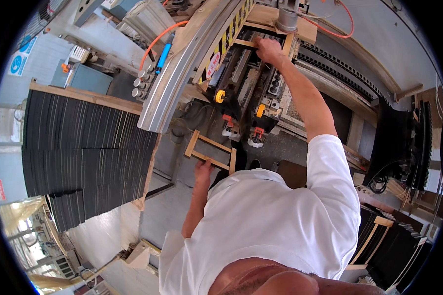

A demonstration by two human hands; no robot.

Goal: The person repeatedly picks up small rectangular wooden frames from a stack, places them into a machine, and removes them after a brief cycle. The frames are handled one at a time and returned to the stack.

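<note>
Low in front of my body, my left hand [203, 171] grips a small rectangular wooden frame [191, 143] by its near bar. The frame is tilted, with one end bar at the left and the other close to my shirt. My right arm stretches far forward to the machine [237, 81]. There my right hand [269, 50] is closed at a second wooden frame [244, 44], its fingers bent over one bar. My hand hides part of that frame. Below it, two parallel rails end in yellow knobs [220, 96] and red clamps [258, 132].
A tall stack of black boards [83, 152] stands at the left. A silver beam [165, 93] with striped edging slants beside the machine, with a blue air gun [164, 58] on it. Toothed racks [339, 69] run at the right. More black panels [396, 258] lean at lower right.
</note>
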